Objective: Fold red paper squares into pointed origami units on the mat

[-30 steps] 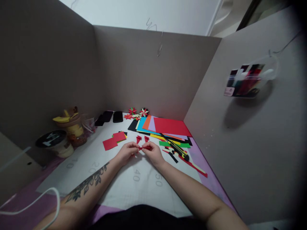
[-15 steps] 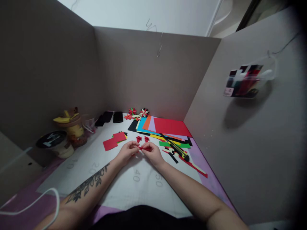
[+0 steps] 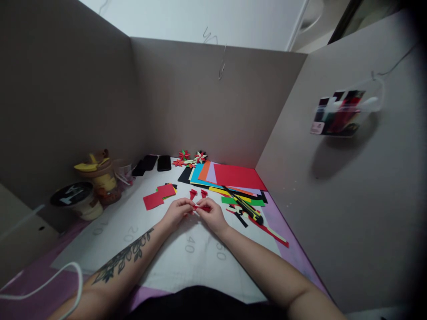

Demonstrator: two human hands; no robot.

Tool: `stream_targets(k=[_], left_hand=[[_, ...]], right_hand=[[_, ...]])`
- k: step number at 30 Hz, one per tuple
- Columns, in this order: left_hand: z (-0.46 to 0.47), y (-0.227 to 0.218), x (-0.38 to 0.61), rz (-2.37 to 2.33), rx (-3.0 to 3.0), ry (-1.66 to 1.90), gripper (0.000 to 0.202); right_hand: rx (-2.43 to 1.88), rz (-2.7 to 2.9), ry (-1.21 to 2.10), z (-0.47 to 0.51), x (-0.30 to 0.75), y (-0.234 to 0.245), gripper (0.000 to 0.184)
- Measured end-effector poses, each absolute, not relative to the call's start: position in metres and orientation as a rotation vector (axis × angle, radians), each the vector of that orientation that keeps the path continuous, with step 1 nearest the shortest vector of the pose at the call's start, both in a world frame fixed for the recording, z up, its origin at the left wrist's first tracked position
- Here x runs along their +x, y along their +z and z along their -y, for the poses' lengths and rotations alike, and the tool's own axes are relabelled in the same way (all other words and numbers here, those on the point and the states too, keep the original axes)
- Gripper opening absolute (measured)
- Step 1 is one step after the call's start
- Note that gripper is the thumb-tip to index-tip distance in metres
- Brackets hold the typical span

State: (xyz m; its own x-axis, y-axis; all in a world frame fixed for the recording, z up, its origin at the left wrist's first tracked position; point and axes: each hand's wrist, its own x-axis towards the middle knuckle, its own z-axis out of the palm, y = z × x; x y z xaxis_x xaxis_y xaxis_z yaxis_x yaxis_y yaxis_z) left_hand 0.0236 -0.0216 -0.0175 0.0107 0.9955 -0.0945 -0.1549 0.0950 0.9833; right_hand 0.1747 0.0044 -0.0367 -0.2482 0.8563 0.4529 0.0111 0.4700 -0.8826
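Note:
Between my two hands is a small piece of folded red paper [image 3: 203,208], mostly covered by the fingers. My left hand [image 3: 179,211] pinches its left end, and my right hand [image 3: 212,214] pinches its right side. Both hands are closed, with the fingertips close together over the white mat [image 3: 160,262]. Just beyond them lie two small folded red paper pieces, one on the left [image 3: 193,194] and one on the right [image 3: 204,194]. Red paper squares [image 3: 154,201] rest on the mat to the left of my hands.
A yellow-black utility knife [image 3: 248,209] lies over paper strips on the right. Behind are coloured sheets [image 3: 238,174], folded paper stars [image 3: 200,156] and a black phone-like object [image 3: 164,163]. Tubs [image 3: 78,202] stand at left; grey walls [image 3: 213,102] surround the table.
My fingers have shifted slightly around the red paper, and the left hand's fingers sit a little lower. Everything else on the table stays in place.

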Motion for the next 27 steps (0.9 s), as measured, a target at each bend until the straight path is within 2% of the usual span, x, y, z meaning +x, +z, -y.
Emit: stream_targets(k=[8,14,19,27], left_hand=[[0.02,-0.021,0.023,-1.131,1.053,1.217,0.01],[0.025,-0.016,0.024,-1.202,1.248,1.173,0.028],[0.025,-0.012,0.024,-1.291,1.468,1.228,0.019],[0.02,-0.024,0.024,-1.188,1.108,1.161,0.02]], right_hand=[[-0.771,1.623,0.975,-0.003,0.175,-0.034,0.007],[-0.828,1.477,1.138,-0.007,0.176,-0.035,0.008],[-0.827,1.432,1.217,-0.011,0.175,-0.04,0.01],[-0.778,1.549,1.145,-0.007,0.176,-0.039,0.007]])
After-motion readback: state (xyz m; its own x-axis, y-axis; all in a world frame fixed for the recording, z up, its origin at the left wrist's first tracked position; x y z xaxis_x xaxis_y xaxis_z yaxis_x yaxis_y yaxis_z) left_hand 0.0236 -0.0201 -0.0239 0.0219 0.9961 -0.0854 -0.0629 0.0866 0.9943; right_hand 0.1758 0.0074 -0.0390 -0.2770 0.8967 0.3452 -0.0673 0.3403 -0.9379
